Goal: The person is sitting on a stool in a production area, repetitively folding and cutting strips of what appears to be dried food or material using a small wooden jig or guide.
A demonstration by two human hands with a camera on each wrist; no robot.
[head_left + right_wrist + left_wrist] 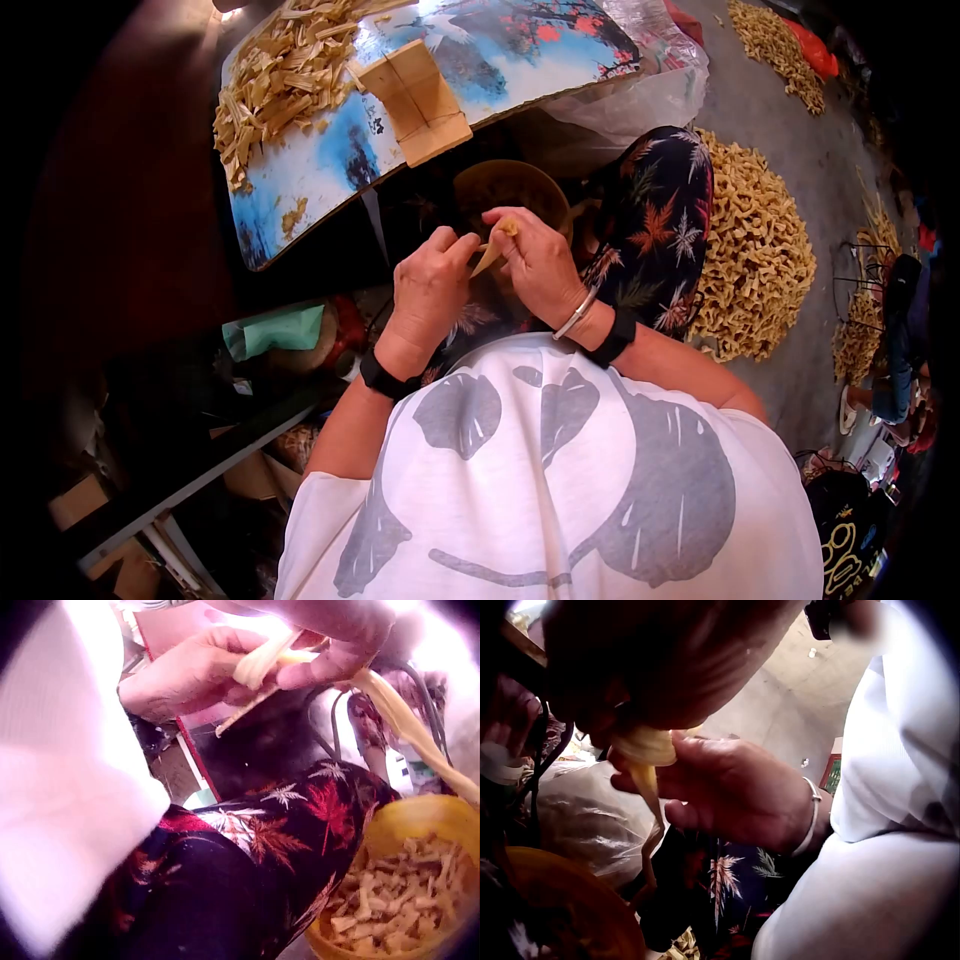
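Both hands meet above the lap, holding one pale yellow folded strip. The left hand pinches the strip from the left side. Close beside it, the right hand grips the same strip between thumb and fingers. In the right wrist view a long tail of the strip trails to the right, and a thin end pokes out below the fold. The left wrist view shows the folded part between the two hands, with a tail hanging down. Some fingertips are hidden behind the strip.
Beyond the hands a yellow bucket holds many small pieces. A painted table bears a heap of strips and a wooden stand. On the floor to the right lies a large pile of knotted pieces, near a plastic bag.
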